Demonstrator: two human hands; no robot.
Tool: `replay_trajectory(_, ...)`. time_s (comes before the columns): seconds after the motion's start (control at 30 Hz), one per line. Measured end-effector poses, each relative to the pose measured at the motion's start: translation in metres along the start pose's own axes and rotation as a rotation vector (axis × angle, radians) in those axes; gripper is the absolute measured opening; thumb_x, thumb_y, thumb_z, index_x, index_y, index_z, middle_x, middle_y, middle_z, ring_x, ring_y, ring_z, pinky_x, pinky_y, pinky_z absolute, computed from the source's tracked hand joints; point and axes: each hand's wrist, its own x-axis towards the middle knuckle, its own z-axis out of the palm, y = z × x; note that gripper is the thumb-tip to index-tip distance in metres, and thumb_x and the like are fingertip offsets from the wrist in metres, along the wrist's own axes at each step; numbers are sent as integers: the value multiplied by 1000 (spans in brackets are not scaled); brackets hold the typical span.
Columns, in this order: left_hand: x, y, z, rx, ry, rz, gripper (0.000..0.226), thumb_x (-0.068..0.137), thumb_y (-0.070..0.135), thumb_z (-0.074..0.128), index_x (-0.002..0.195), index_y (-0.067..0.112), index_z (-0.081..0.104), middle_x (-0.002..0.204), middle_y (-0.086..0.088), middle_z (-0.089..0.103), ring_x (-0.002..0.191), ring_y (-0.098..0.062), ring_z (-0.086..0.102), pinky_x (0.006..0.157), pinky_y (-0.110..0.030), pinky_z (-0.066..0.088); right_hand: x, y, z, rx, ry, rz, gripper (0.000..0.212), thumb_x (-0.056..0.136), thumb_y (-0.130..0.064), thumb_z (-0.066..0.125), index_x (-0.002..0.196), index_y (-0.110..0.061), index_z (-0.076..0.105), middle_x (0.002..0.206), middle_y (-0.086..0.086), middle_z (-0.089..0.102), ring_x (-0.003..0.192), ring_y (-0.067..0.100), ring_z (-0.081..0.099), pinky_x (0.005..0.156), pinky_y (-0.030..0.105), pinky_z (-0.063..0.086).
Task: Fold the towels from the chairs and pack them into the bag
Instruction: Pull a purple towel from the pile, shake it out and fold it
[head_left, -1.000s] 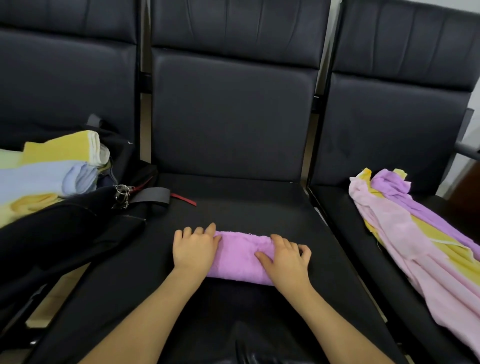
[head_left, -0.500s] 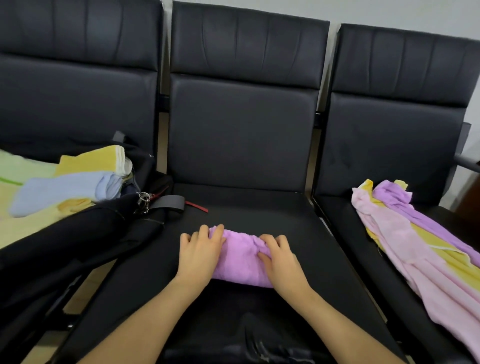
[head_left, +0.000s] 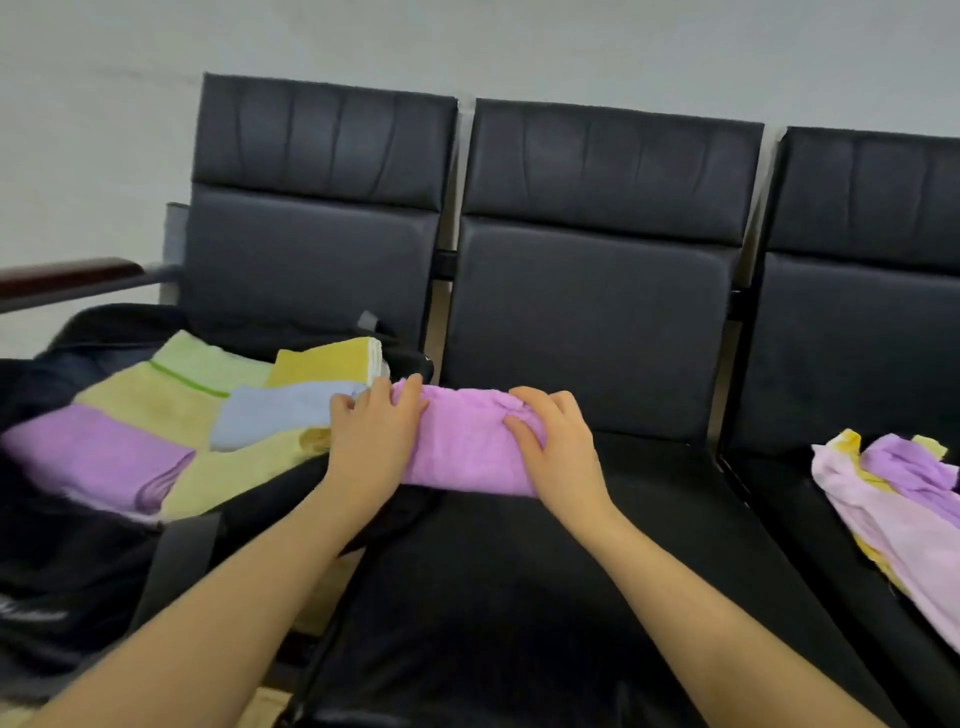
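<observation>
Against a plain grey wall stand three black chairs in a row, with smooth, shiny, padded seats and tall backs: the left chair (head_left: 317, 228), the middle chair (head_left: 592, 291) and the right chair (head_left: 862, 312). On the left chair sits a big black bag (head_left: 67, 566), soft and floppy, lying wide open. Folded towels fill it: a pale green towel (head_left: 171, 395) with a bright green stripe, a purple folded towel (head_left: 98, 457), a light blue towel (head_left: 275, 415) and a yellow towel (head_left: 322, 361), all flat and fuzzy. A wide dark strap (head_left: 176, 561) hangs down the front of the bag. A brown armrest (head_left: 67, 275) sticks out past the bag. On the right chair lies a messy pile of loose towels (head_left: 893, 509), pink, purple and yellow, all crumpled. At the front of the middle chair, its left end at the bag's edge, is a purple rolled towel (head_left: 467, 447), thick and soft like a log. It may be lifted a little off the seat, but this is hard to tell. The left hand (head_left: 371, 441) grips its left end with curled fingers. The right hand (head_left: 558, 447) grips its right end, fingers bent and pressing into the cloth. Both bare arms reach forward from below.
</observation>
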Motion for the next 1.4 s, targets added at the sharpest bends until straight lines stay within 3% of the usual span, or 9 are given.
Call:
replay_trajectory(0.13, 15, -58, 2, -60, 37, -68, 21, 76, 10, 75, 94, 2, 66, 70, -15, 56, 59, -35, 58, 58, -38, 31, 32, -41, 39, 69, 8, -47, 27, 97, -29, 51, 123, -25, 56, 107, -4, 47, 88, 9, 52, 71, 20, 43)
replay_trajectory(0.3, 33, -136, 23, -52, 47, -177, 19, 90, 11, 58, 107, 4, 62, 83, -16, 54, 66, -36, 56, 66, -37, 24, 74, -86, 96, 38, -71, -87, 26, 98, -33, 48, 122, -27, 55, 108, -4, 47, 88, 13, 53, 71, 30, 44)
replay_trajectory(0.47, 68, -209, 55, -11, -1, -240, 25, 97, 15, 47, 118, 8, 57, 94, -14, 53, 80, -36, 58, 72, -37, 26, 126, -116, 160, -2, -141, -127, 27, 97, -32, 48, 122, -24, 56, 110, -4, 49, 88, 14, 53, 62, 24, 37)
replay_trajectory(0.6, 98, -254, 92, -10, -15, -283, 28, 99, 17, 43, 122, 11, 57, 99, -13, 55, 84, -34, 58, 80, -39, 30, 172, -129, 213, 1, -194, -136, 23, 95, -29, 53, 114, -19, 59, 107, 0, 55, 96, 22, 56, 84, 36, 45)
replay_trajectory(0.77, 124, -295, 136, -31, 25, -367, 31, 99, 19, 42, 126, 16, 57, 103, -13, 55, 87, -34, 56, 83, -39, 27, 211, -132, 272, 32, -282, -131, 21, 92, -23, 56, 112, -17, 59, 108, 3, 55, 98, 24, 55, 90, 39, 45)
replay_trajectory(0.97, 146, -333, 166, 21, -26, -339, 34, 101, 23, 39, 132, 16, 51, 109, -13, 54, 94, -32, 53, 91, -40, 27, 226, -130, 325, -104, -292, -214, 19, 97, -28, 48, 112, -17, 54, 108, 0, 56, 103, 21, 50, 87, 33, 25)
replay_trajectory(1.07, 141, -335, 175, -3, 35, -394, 31, 93, 23, 57, 121, 8, 56, 116, -18, 51, 97, -37, 50, 86, -44, 32, 217, -124, 335, -281, -274, -269, 22, 100, -33, 41, 112, -16, 51, 110, 1, 56, 102, 23, 49, 86, 36, 20)
replay_trajectory(1.23, 122, -329, 178, 232, 363, -24, 11, 82, 18, 60, 75, 9, 62, 86, -10, 62, 79, -29, 47, 67, -37, 29, 213, -119, 335, -481, -187, -345, 29, 100, -42, 37, 105, -19, 53, 106, -2, 60, 104, 23, 43, 76, 37, 15)
replay_trajectory(1.4, 94, -329, 185, 170, 87, 102, 44, 97, 28, 35, 107, 2, 69, 109, -14, 68, 103, -31, 64, 89, -39, 36, 208, -121, 335, -447, -233, -295, 28, 100, -41, 37, 106, -20, 54, 106, -4, 62, 103, 22, 44, 77, 37, 15)
